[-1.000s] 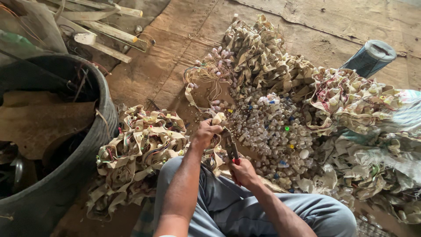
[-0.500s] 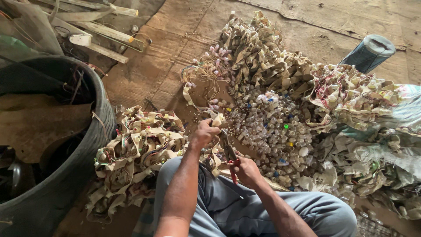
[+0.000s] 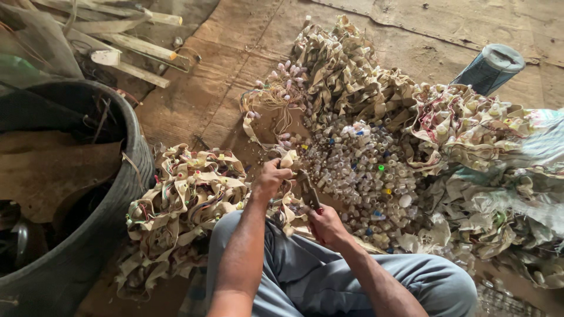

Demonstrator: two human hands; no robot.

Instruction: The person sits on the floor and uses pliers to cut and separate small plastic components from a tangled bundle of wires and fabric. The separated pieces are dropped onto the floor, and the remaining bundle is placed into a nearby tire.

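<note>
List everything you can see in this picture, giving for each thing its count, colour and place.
Strip held in the left hand: one, cream, by the knees.
Cutting pliers: one, dark with red handles, in the right hand.
Small bulbs heap: too many to count, clear with coloured bits, centre floor.
Strip pile with wires: one heap, cream, left of the knees.
Strip piles: several heaps, cream, behind and right of the bulbs.
Tub: one, black, left edge.
Wooden sticks: several, pale, top left.
Cylinder: one, blue-grey, top right.
Trousers: grey, bottom.
Left hand: gripping the strip.
Right hand: gripping the pliers.
</note>
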